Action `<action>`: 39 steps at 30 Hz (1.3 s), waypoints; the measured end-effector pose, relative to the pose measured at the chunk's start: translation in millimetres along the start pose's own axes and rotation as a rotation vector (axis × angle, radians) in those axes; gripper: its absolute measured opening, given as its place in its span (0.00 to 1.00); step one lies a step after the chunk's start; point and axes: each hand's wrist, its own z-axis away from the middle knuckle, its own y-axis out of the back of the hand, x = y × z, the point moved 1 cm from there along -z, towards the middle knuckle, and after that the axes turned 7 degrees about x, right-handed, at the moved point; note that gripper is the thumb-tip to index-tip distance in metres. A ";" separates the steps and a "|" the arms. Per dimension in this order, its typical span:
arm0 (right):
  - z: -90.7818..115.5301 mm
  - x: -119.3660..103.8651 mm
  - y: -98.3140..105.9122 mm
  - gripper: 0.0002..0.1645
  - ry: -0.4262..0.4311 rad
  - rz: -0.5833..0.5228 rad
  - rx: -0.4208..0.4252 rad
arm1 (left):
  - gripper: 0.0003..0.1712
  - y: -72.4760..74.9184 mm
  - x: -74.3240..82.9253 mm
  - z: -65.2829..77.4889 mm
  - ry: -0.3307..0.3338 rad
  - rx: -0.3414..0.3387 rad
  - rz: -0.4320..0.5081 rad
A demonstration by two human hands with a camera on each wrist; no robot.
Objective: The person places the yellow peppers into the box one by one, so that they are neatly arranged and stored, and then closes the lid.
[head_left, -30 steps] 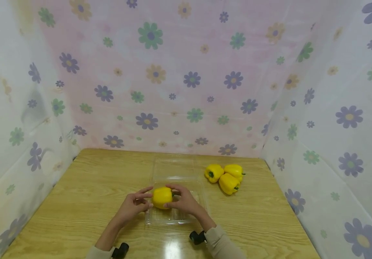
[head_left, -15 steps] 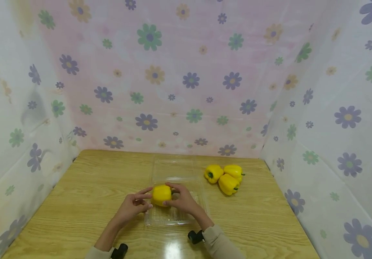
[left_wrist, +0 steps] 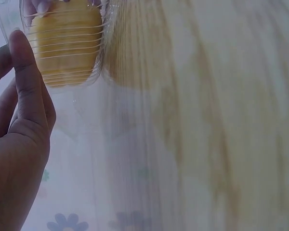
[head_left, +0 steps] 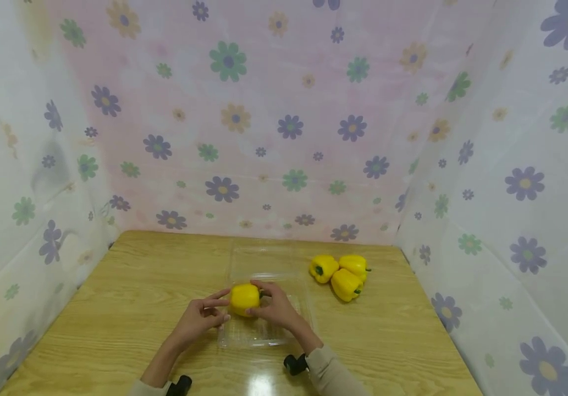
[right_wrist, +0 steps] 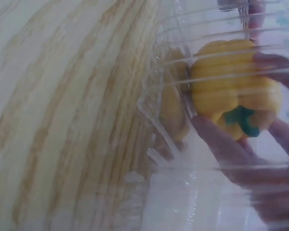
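Observation:
My right hand (head_left: 279,305) grips a yellow bell pepper (head_left: 244,300) on its right side, thumb in front and fingers behind. The pepper lies on its side within the left part of a clear plastic clamshell container (head_left: 276,333). In the right wrist view its green stem (right_wrist: 242,119) faces the palm, seen through the ribbed plastic. My left hand (head_left: 197,323) is at the container's left rim, fingers mostly straight, fingertips right at the rim and beside the pepper. In the left wrist view a fingertip (left_wrist: 20,45) meets the plastic edge.
Three more yellow bell peppers (head_left: 346,284) lie grouped on the wooden table (head_left: 387,330), right of the container. The container's clear lid (head_left: 262,259) lies open toward the back. A flowered cloth (head_left: 288,181) surrounds the table at the back and sides.
The pepper and my right hand have shifted only very slightly. The left hand keeps its place at the rim. The head view has tilted a little.

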 end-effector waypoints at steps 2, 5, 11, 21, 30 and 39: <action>1.1 -0.2 0.2 0.42 -0.006 0.003 0.000 | 0.25 -0.6 -0.6 0.3 -0.005 -0.001 0.000; 2.7 -0.6 0.7 0.41 -0.013 -0.007 0.000 | 0.24 -1.3 -1.3 0.5 -0.011 -0.001 0.000; 4.1 -0.5 2.0 0.40 -0.026 -0.037 -0.007 | 0.25 -1.8 -1.6 1.3 -0.015 0.004 -0.002; 4.0 2.7 3.0 0.40 -0.002 -0.027 -0.018 | 0.25 -3.5 0.8 2.8 -0.009 0.012 -0.024; 11.2 -4.8 14.9 0.44 -0.062 -0.011 -0.023 | 0.25 -1.5 0.6 2.3 -0.012 0.020 -0.039; 28.0 -3.1 39.4 0.40 -0.036 -0.160 0.053 | 0.24 -1.5 1.9 0.6 0.000 0.028 -0.053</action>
